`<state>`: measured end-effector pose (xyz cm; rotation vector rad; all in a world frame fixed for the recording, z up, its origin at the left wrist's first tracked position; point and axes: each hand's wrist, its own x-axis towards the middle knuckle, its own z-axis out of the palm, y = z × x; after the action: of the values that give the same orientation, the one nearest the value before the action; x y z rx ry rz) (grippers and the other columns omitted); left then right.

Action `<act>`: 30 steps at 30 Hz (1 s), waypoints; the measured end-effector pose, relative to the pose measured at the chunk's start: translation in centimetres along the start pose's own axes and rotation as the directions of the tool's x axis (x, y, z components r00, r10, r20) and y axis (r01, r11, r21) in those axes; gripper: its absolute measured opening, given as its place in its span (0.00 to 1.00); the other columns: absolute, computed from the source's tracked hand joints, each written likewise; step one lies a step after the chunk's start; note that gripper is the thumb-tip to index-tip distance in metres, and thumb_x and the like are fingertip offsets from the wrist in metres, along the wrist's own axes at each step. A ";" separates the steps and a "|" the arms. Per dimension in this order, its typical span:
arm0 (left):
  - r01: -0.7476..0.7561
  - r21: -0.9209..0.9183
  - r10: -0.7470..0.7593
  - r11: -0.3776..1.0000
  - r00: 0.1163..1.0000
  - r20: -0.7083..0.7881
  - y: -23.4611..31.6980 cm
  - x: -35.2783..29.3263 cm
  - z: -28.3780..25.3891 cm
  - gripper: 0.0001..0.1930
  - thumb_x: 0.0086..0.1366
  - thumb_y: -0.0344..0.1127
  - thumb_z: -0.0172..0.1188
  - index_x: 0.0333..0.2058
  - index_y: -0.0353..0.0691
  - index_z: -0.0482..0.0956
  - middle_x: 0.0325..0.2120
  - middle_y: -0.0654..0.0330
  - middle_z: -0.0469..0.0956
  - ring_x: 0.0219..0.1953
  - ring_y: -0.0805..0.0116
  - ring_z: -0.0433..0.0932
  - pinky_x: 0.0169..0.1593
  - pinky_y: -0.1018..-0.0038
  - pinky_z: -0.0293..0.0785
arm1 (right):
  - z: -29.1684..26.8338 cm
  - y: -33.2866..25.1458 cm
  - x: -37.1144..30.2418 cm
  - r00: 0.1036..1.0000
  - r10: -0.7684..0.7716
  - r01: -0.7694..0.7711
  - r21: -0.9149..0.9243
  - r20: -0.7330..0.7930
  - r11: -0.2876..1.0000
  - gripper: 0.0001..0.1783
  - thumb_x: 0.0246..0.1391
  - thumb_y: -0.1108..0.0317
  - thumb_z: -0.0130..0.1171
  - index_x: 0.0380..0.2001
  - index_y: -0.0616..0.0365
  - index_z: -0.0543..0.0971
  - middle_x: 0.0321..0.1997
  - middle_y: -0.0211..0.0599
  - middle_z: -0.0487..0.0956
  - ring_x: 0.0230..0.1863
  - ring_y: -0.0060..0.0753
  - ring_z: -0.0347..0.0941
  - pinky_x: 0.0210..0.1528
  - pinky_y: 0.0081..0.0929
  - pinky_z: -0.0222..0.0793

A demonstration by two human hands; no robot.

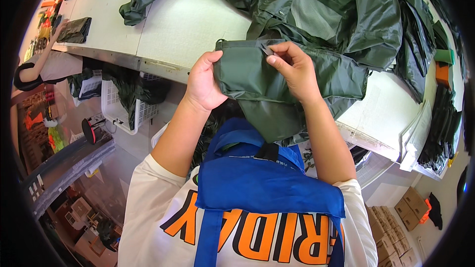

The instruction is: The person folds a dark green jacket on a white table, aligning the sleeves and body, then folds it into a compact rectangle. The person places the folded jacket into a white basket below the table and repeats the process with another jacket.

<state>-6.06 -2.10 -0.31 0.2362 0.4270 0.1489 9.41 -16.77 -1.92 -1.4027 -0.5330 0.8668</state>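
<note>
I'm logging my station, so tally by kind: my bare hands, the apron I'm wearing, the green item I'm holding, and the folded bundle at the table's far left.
Hands: 2, left hand and right hand
Blue apron: 1
Dark green item: 1
Folded bundle: 1
Total: 5

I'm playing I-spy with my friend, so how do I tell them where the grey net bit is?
Find the white table, then the big dark green cloth heap on it. Beyond the right hand, in that heap, is the grey net patch. It's paler and duller than the shiny green around it, with a fine mesh look.
</note>
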 end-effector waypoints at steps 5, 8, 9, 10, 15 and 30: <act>0.008 0.004 -0.008 1.000 1.000 0.015 0.1 0.0 -0.3 0.24 0.64 0.42 0.46 0.51 0.28 0.69 0.48 0.49 0.75 0.50 0.57 0.75 0.56 0.61 0.69 | 0.0 0.3 0.2 0.999 0.021 -0.024 0.089 0.033 0.996 0.09 0.52 0.71 0.64 0.37 0.60 0.78 0.31 0.23 0.76 0.34 0.14 0.69 0.41 0.15 0.64; -0.099 0.169 0.115 0.981 0.989 -0.089 -0.1 -0.5 1.4 0.19 0.64 0.37 0.47 0.50 0.32 0.68 0.44 0.52 0.76 0.47 0.61 0.76 0.54 0.64 0.70 | -0.2 0.3 0.2 0.999 0.033 -0.036 0.120 0.024 0.992 0.09 0.52 0.72 0.64 0.36 0.61 0.78 0.32 0.23 0.77 0.34 0.14 0.69 0.41 0.15 0.65; -0.185 0.297 0.230 0.937 0.965 -0.126 -0.3 -0.7 2.5 0.17 0.64 0.35 0.47 0.49 0.33 0.67 0.42 0.53 0.76 0.45 0.63 0.76 0.53 0.66 0.70 | -0.2 -0.2 -0.1 0.999 0.034 -0.036 0.157 0.016 0.987 0.09 0.52 0.72 0.64 0.36 0.61 0.78 0.32 0.24 0.77 0.34 0.14 0.69 0.41 0.15 0.65; -0.257 0.423 0.346 0.869 0.927 -0.147 -0.7 -0.7 3.0 0.15 0.65 0.33 0.48 0.48 0.35 0.67 0.40 0.55 0.76 0.44 0.65 0.76 0.52 0.68 0.71 | -0.1 -0.6 -0.5 0.999 0.035 -0.036 0.193 0.009 0.980 0.08 0.52 0.72 0.64 0.36 0.61 0.78 0.32 0.24 0.77 0.35 0.14 0.70 0.41 0.15 0.65; -0.349 0.686 0.483 0.638 0.875 -0.004 -1.1 -1.0 3.2 0.08 0.67 0.29 0.52 0.43 0.40 0.66 0.23 0.69 0.72 0.26 0.85 0.64 0.31 0.85 0.60 | 1.7 -4.2 -1.5 0.981 -0.191 0.187 -0.253 0.008 0.949 0.13 0.47 0.69 0.67 0.37 0.61 0.80 0.31 0.31 0.80 0.31 0.19 0.73 0.35 0.19 0.70; -0.339 0.860 0.478 0.382 0.869 0.130 -1.5 -1.6 3.5 0.05 0.68 0.31 0.51 0.40 0.40 0.66 0.18 0.73 0.64 0.21 0.86 0.56 0.25 0.84 0.52 | 2.9 -6.7 -1.4 0.989 -0.141 0.145 -0.328 0.036 0.933 0.14 0.45 0.68 0.68 0.35 0.62 0.79 0.27 0.37 0.80 0.28 0.22 0.74 0.32 0.20 0.70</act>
<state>-5.90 -4.49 3.06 1.3890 0.5551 0.4490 7.68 -15.73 5.24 -1.6395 -0.8090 0.6887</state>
